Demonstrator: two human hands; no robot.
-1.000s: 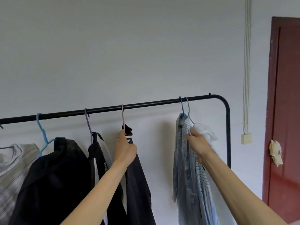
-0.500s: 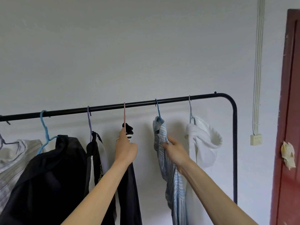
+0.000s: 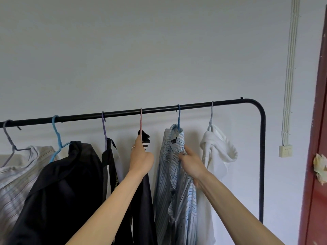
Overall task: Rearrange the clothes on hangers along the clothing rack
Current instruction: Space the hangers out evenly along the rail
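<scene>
Bare forearms, thin pale ring (image 3: 133, 148) on a finger of the left hand (image 3: 141, 159)

Clothing rack (image 3: 159, 109) left end, striped shirt (image 3: 165, 174) hem: out of view.

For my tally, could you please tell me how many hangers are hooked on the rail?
6, left to right along the rail: grey hanger, light blue hanger, purple hanger, pink hanger, dark blue hanger, pale grey hanger nearest the bend. More may hang beyond the left edge.

White cable conduits (image 3: 290, 68) run down the pale wall (image 3: 141, 50) to a socket box (image 3: 285, 151) near its right edge; crumpled paper (image 3: 320, 167) sticks on the dark red door (image 3: 318, 121).
</scene>
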